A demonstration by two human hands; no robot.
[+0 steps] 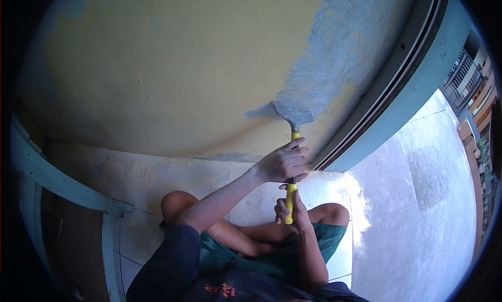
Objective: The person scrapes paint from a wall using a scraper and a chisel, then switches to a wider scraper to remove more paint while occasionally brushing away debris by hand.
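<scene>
A long-handled scraper (293,115) with a wide metal blade and yellow grips rests its blade against the wall (198,67). My left hand (286,162) wraps round the upper part of the handle, just below the blade. Lower down, my right hand (294,212) grips the yellow end of the same handle. Yellowish paint covers much of the wall, while a bluish-grey scraped patch (334,56) spreads above and right of the blade. Another small grey patch touches the blade's left corner.
A door frame (387,88) borders the wall on the right, with an outdoor paved floor (418,166) beyond it. On the left stands a pale blue-green wooden frame (63,182). My crossed legs (235,234) are on the tiled floor (151,171).
</scene>
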